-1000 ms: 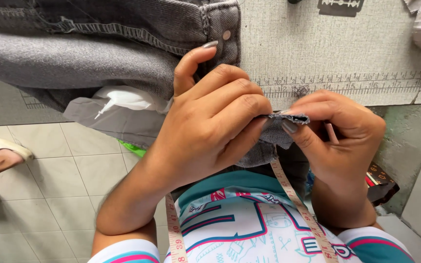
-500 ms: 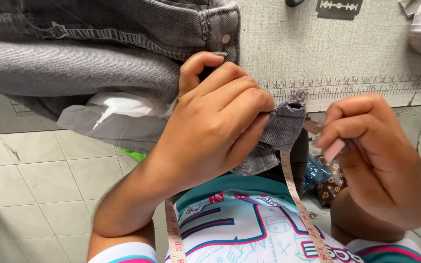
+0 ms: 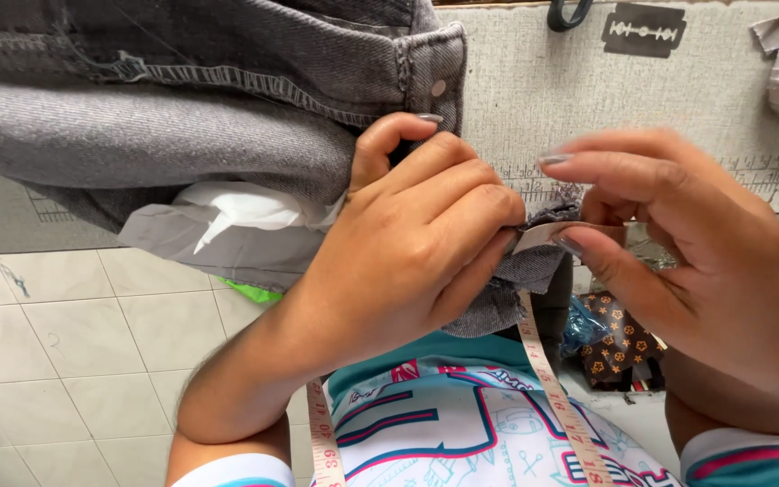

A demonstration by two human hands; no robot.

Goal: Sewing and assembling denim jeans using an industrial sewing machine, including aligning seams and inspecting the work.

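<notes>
— Fingers [image 3: 462, 225] of the left hand [image 3: 407, 252] curl tight over a folded edge of grey denim [image 3: 516, 280]; what are those of the right hand [image 3: 696, 261] doing?

— Pinching. Thumb and forefinger of the right hand grip the pale end of a measuring tape [image 3: 547, 233], pressed against that same folded denim edge, just beside the left knuckles. The remaining right fingers are stretched out above it, not closed on anything.

— Nearest the camera?

— The person's white shirt with teal and pink lettering [image 3: 462, 433], and both forearms. The tape runs down from the pinch across the chest; a second length of it [image 3: 322, 442] hangs by the left forearm.

— And the denim itself?

— It is a grey denim garment [image 3: 182, 117], most of it spread over the edge of a worktable at upper left, seams and a metal rivet [image 3: 438, 87] showing. White pocket lining [image 3: 245, 207] hangs from beneath it. The piece being held droops off the table edge between the two hands.

— Farther back?

— The worktable's pale covering [image 3: 534, 99], with ruler markings printed along its front edge. A razor blade [image 3: 643, 29] lies flat on it near the top, beside a dark ring-shaped handle [image 3: 570, 13], only partly visible. Below, to the left, is a tiled floor [image 3: 74, 343]; under the right hand sits patterned dark fabric with stars [image 3: 615, 343].
</notes>
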